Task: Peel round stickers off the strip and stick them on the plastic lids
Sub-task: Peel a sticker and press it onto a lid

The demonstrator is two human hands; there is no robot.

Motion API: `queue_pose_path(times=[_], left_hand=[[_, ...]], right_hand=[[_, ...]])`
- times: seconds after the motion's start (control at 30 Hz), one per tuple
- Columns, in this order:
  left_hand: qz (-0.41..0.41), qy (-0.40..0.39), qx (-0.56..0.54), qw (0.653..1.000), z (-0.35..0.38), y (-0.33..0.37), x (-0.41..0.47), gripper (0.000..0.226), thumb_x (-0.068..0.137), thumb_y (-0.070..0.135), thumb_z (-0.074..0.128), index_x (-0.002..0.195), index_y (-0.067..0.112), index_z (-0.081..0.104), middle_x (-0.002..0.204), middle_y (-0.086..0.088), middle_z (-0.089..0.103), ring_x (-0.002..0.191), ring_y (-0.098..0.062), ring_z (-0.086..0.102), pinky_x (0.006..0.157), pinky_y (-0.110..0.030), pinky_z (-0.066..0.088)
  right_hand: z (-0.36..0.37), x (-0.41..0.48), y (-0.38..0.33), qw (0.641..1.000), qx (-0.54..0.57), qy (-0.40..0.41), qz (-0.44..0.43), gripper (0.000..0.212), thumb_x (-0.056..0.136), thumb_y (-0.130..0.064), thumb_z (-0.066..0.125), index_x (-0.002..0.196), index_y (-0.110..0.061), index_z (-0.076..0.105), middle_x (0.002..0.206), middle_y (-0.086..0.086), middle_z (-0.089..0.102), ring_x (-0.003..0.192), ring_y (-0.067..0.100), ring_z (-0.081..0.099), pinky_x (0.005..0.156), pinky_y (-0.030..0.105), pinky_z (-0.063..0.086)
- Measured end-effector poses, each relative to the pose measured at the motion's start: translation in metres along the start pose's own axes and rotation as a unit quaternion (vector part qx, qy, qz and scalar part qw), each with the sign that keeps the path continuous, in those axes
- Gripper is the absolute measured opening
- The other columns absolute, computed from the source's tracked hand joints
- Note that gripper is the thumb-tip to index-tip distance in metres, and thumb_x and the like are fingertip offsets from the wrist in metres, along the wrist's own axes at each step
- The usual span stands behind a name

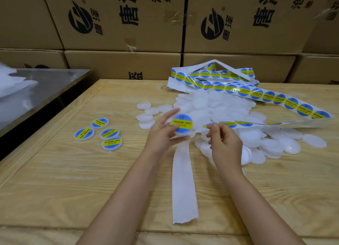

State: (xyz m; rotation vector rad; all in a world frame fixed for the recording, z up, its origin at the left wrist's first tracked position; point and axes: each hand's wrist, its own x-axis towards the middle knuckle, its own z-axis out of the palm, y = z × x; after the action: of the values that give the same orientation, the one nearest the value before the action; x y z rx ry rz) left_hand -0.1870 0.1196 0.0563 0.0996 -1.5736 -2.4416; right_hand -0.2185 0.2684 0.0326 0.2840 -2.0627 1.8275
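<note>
Your left hand (161, 134) holds a lid (180, 133) above the table (73, 180), fingers curled round its edge. The sticker (182, 122) sits already on it. Your right hand (226, 144) has the fingers together and seems to pinch the strip (293, 102) at its near end. If you do not press the sticker flat, an edge may lift. If you pull the strip hard, it can sweep lids from the pile (220, 107) or tangle itself.

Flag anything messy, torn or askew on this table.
The sticker strip lies in tangled loops over the loose heap of blank lids. The spent backing paper trails toward the near edge, its end ragged. Nothing else stands out.
</note>
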Motion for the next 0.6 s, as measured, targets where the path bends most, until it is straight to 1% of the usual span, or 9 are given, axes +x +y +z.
queue_pose_path(times=[0.07,0.13,0.2,0.23,0.3,0.33,0.43,0.53,0.6], left_hand=[[0.056,0.121,0.061,0.989,-0.014,0.013,0.010,0.044,0.088,-0.009,0.044,0.113,0.026,0.058,0.091,-0.004,0.064,0.074,-0.014,0.065,0.065,-0.026,0.055],[0.114,0.249,0.164,0.948,-0.036,0.024,0.019,0.043,0.088,-0.006,0.043,0.118,0.022,0.054,0.091,0.001,0.058,0.077,-0.014,0.059,0.065,-0.023,0.047],[0.147,0.336,0.278,0.888,-0.064,0.031,0.023,0.041,0.087,-0.001,0.039,0.119,0.021,0.053,0.098,0.004,0.057,0.084,-0.018,0.054,0.066,-0.025,0.039],[0.156,0.364,0.323,0.860,-0.078,0.033,0.024,0.040,0.087,0.001,0.037,0.119,0.020,0.053,0.105,0.002,0.058,0.089,-0.019,0.052,0.070,-0.028,0.039],[0.168,0.405,0.390,0.809,-0.104,0.032,0.023,0.039,0.089,0.001,0.036,0.121,0.015,0.052,0.118,-0.005,0.058,0.103,-0.024,0.052,0.087,-0.035,0.039],[0.162,0.428,0.422,0.783,-0.114,0.031,0.023,0.039,0.088,0.001,0.037,0.122,0.014,0.052,0.121,-0.008,0.058,0.110,-0.028,0.051,0.095,-0.038,0.036],[0.098,0.479,0.511,0.707,-0.131,0.023,0.021,0.039,0.088,0.004,0.042,0.123,0.016,0.053,0.122,-0.015,0.057,0.119,-0.033,0.044,0.099,-0.041,0.024],[0.020,0.489,0.545,0.681,-0.140,0.019,0.020,0.038,0.090,0.009,0.043,0.126,0.016,0.052,0.129,-0.019,0.050,0.123,-0.036,0.036,0.100,-0.044,0.022],[-0.020,0.492,0.547,0.678,-0.146,0.019,0.020,0.037,0.090,0.012,0.044,0.125,0.017,0.055,0.134,-0.017,0.045,0.125,-0.036,0.032,0.103,-0.044,0.020]], right_hand=[[-0.002,0.002,0.002,0.999,-0.039,0.018,-0.029,0.017,0.094,-0.025,0.053,0.080,-0.033,0.059,0.066,-0.011,0.058,0.058,0.001,0.050,0.057,0.012,0.039],[-0.004,0.006,0.005,0.996,-0.080,0.019,-0.033,0.006,0.092,-0.027,0.055,0.093,-0.031,0.059,0.074,-0.006,0.057,0.063,0.004,0.050,0.061,0.018,0.039],[-0.004,0.007,0.008,0.993,-0.120,0.008,-0.022,0.025,0.091,-0.032,0.056,0.115,-0.028,0.057,0.076,-0.001,0.055,0.067,0.008,0.050,0.064,0.022,0.038],[-0.005,0.007,0.009,0.992,-0.128,0.003,-0.017,0.031,0.091,-0.033,0.055,0.122,-0.029,0.054,0.071,-0.003,0.055,0.067,0.007,0.052,0.062,0.020,0.039],[-0.005,0.007,0.010,0.991,-0.131,-0.011,-0.004,0.036,0.092,-0.036,0.052,0.128,-0.032,0.051,0.056,-0.007,0.053,0.063,0.002,0.053,0.057,0.014,0.039],[-0.004,0.006,0.011,0.990,-0.137,-0.024,0.000,0.038,0.092,-0.038,0.050,0.130,-0.034,0.049,0.052,-0.010,0.052,0.062,0.001,0.053,0.057,0.016,0.040],[-0.002,0.005,0.012,0.986,-0.155,-0.056,0.019,0.040,0.094,-0.042,0.045,0.133,-0.037,0.046,0.051,-0.009,0.053,0.063,0.006,0.055,0.059,0.023,0.042],[-0.004,0.010,0.012,0.987,-0.132,-0.055,0.067,0.040,0.095,-0.039,0.046,0.135,-0.033,0.045,0.067,0.005,0.061,0.067,0.016,0.060,0.065,0.030,0.046],[-0.005,0.013,0.011,0.988,-0.089,-0.043,0.117,0.038,0.095,-0.035,0.048,0.132,-0.031,0.049,0.080,0.012,0.065,0.055,0.018,0.052,0.059,0.032,0.047]])
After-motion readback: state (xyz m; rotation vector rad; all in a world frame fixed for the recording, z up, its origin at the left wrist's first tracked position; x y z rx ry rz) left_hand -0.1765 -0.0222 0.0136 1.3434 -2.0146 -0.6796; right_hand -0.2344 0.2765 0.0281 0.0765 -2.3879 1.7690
